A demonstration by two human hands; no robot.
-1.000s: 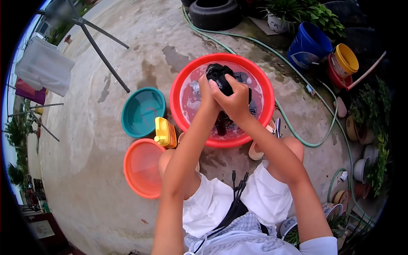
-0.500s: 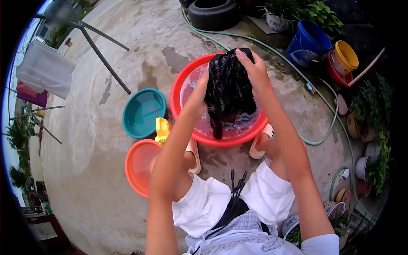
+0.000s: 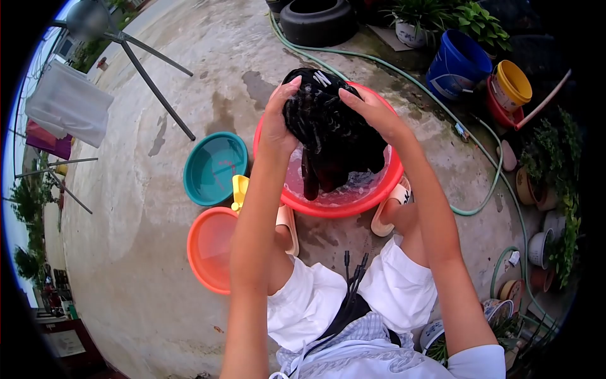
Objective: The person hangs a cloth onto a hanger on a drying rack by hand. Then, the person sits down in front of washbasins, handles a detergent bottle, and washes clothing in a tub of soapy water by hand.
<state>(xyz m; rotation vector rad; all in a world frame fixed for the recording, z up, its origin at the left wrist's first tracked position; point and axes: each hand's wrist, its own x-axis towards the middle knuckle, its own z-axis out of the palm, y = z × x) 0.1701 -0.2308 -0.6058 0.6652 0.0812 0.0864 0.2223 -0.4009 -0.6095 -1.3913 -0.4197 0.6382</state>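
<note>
A wet black garment (image 3: 334, 136) with a small white mark hangs over the large red basin (image 3: 338, 212), which holds cloudy, sudsy water. My left hand (image 3: 279, 117) grips the garment's left side. On its upper right side, my right hand (image 3: 375, 114) holds it with the thumb on top. The cloth's lower end droops toward the water and hides much of the basin's inside. A yellow jug (image 3: 240, 191) stands left of the basin, partly behind my left forearm.
A teal basin (image 3: 216, 169) and an orange basin (image 3: 211, 249) sit at the left. Beyond the red basin runs a green hose (image 3: 404, 74). A blue bucket (image 3: 459, 65), a yellow bucket (image 3: 512, 84) and potted plants line the right. Metal stand legs (image 3: 156, 87) rise at the upper left.
The garment was bunched low over the red basin; it is now lifted and spread out between my hands. My hands moved apart, and lately shifted a little left with the cloth.
</note>
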